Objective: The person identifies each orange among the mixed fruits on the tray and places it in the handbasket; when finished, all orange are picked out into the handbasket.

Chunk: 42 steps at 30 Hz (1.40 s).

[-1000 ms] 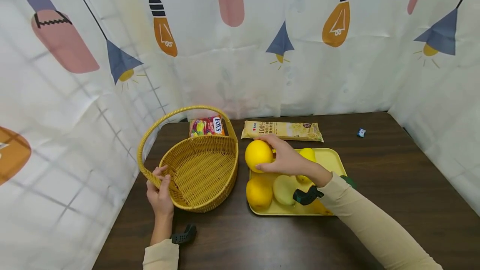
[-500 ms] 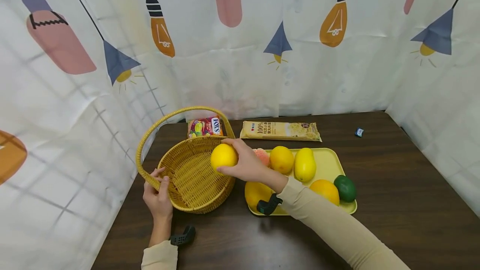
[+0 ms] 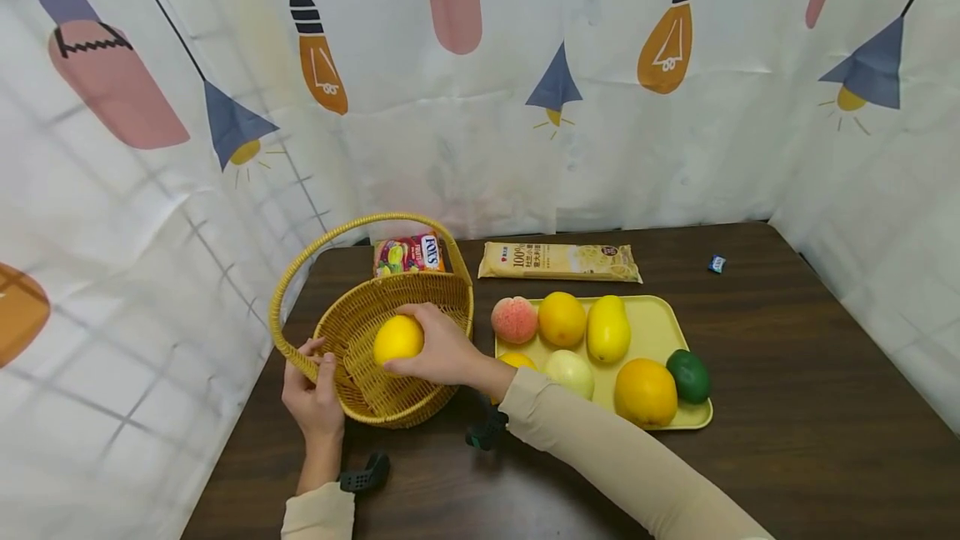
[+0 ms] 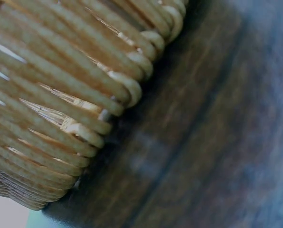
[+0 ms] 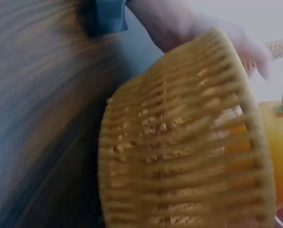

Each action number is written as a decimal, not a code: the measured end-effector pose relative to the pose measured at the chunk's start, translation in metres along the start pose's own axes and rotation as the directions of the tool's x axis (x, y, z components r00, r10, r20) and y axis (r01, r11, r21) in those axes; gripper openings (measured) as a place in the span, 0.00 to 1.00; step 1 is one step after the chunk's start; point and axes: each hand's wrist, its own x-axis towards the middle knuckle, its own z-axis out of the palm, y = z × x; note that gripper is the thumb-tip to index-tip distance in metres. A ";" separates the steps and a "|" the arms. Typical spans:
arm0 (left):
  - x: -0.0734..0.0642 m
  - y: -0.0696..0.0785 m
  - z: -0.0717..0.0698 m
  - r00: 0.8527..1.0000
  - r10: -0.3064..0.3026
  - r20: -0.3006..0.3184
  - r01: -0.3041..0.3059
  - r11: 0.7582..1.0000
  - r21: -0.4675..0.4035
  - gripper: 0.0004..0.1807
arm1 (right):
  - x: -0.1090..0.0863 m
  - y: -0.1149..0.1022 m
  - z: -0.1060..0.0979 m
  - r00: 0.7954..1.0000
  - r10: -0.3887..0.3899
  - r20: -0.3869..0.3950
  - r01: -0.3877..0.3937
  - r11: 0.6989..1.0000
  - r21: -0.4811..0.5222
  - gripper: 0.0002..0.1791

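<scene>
A yellow wicker basket [image 3: 442, 294] with a tall arched handle stands at the left of the table. My left hand [image 3: 315, 397] grips its left rim where the handle meets it. With thumb and fingers round an orange [image 3: 397, 339], my right hand [image 3: 442, 350] holds it inside the basket's opening. The right wrist view shows the orange [image 5: 280, 152] just beyond the woven wall [image 5: 179, 142], a green stem spot on top. Only the basket's side [image 4: 61, 71] and the dark tabletop fill the left wrist view; the left hand is outside it.
Right of the basket, a yellow tray [image 3: 667, 327] carries a peach [image 3: 514, 320], another orange [image 3: 562, 319], a yellow papaya [image 3: 608, 330], a pale green round fruit [image 3: 570, 372], an avocado [image 3: 689, 377] and other fruit. Behind lie a candy bag [image 3: 408, 254], a pasta packet [image 3: 559, 262] and a small sweet [image 3: 717, 263].
My right hand has carried the orange leftward from over the tray into the basket's opening, uncovering the tray's fruit. My left hand stays on the basket rim.
</scene>
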 end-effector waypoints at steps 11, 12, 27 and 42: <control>0.000 -0.003 -0.001 0.999 0.035 0.001 -0.036 0.999 0.004 0.16 | 0.022 -0.008 0.026 0.995 0.093 0.021 -0.091 0.994 -0.065 0.45; 0.000 -0.003 -0.001 0.999 0.034 0.001 -0.034 0.999 0.006 0.16 | 0.024 -0.008 0.027 0.994 0.103 0.019 -0.102 0.992 -0.073 0.45; 0.000 0.000 -0.001 0.999 0.042 -0.013 -0.041 0.998 0.040 0.16 | 0.047 -0.004 0.047 0.982 0.191 0.010 -0.189 0.977 -0.095 0.45; -0.001 0.002 -0.001 1.000 0.026 -0.006 -0.026 0.997 0.071 0.16 | 0.043 -0.007 0.048 0.983 0.106 0.151 -0.070 0.972 -0.224 0.47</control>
